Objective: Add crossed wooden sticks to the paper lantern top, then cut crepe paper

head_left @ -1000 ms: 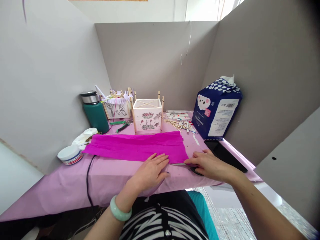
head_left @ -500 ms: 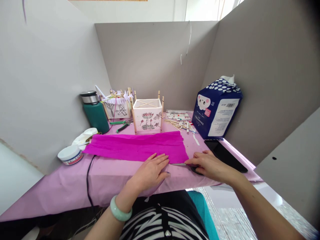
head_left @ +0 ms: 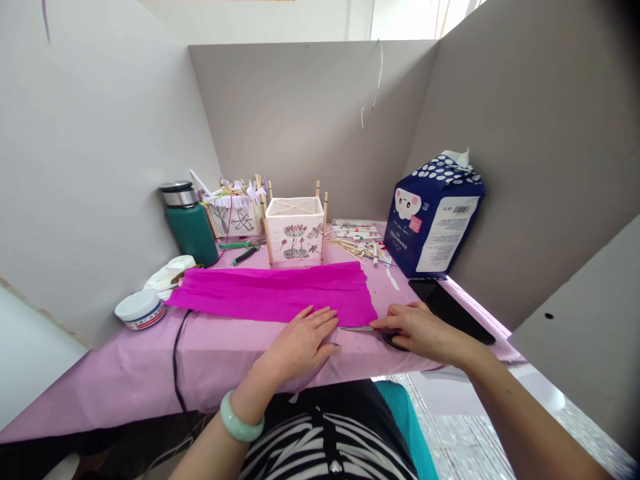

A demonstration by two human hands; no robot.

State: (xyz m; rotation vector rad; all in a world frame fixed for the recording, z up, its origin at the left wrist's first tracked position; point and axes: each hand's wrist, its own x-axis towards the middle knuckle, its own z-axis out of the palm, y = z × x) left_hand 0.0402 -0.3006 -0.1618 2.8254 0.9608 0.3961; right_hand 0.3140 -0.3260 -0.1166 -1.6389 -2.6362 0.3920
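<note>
A long strip of magenta crepe paper (head_left: pixel 270 290) lies across the pink-covered table. My left hand (head_left: pixel 305 337) rests flat on its front edge with the fingers stretched out. At the paper's front right corner, my right hand (head_left: pixel 413 330) is closed round a pair of scissors (head_left: pixel 357 329). Their blade points left along the front edge of the paper, and part of the black handle shows under my fingers. Behind the paper stands a white box lantern (head_left: pixel 295 237) with wooden corner sticks and a lotus drawing.
A green bottle (head_left: pixel 193 233), a second decorated lantern (head_left: pixel 239 217), green-handled pliers (head_left: pixel 245 253) and a white tub (head_left: pixel 140 310) are on the left. Sticks and markers (head_left: pixel 357 233) lie at the back. On the right are a blue tissue pack (head_left: pixel 433 217) and a black phone (head_left: pixel 450 310).
Hardly anything differs. A little more of the scissor blade shows in front of the paper's edge; both hands stay in nearly the same place.
</note>
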